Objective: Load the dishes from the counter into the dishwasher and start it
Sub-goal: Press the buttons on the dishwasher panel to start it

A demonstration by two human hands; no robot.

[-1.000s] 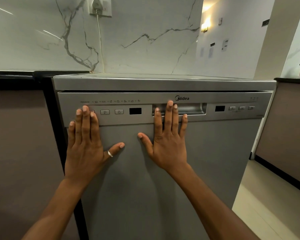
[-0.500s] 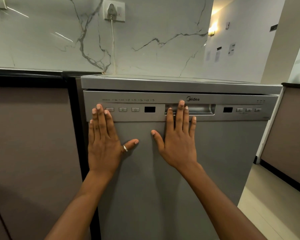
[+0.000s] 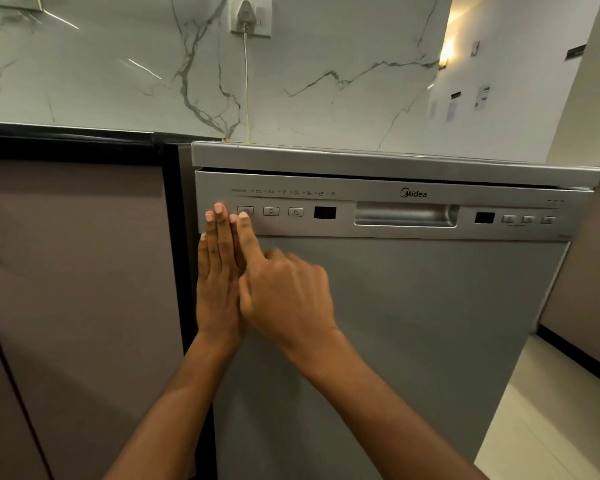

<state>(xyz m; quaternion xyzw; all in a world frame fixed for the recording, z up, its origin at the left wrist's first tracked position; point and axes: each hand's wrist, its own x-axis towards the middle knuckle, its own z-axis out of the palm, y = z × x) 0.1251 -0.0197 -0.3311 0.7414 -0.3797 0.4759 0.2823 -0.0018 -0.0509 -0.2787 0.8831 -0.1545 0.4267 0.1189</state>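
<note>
The silver-grey freestanding dishwasher [image 3: 413, 323] stands with its door shut, between a brown cabinet front [image 3: 77, 271] and a pale tiled floor [image 3: 551, 427]. Across its top runs a brushed-metal control panel [image 3: 343, 202] with a recessed handle [image 3: 406, 214] in the middle. The left hand [image 3: 219, 282] lies flat and open against the door's left edge, its straight fingers reaching onto the panel. The right hand [image 3: 288, 299] holds nothing: the index finger is stretched out and the other fingers are curled in. Its tip sits at the small square leftmost button [image 3: 245, 210], possibly touching it. Behind, a white plug [image 3: 251, 15] and cable [image 3: 246, 81] hang on the grey-veined marble wall [image 3: 326, 64].
</note>
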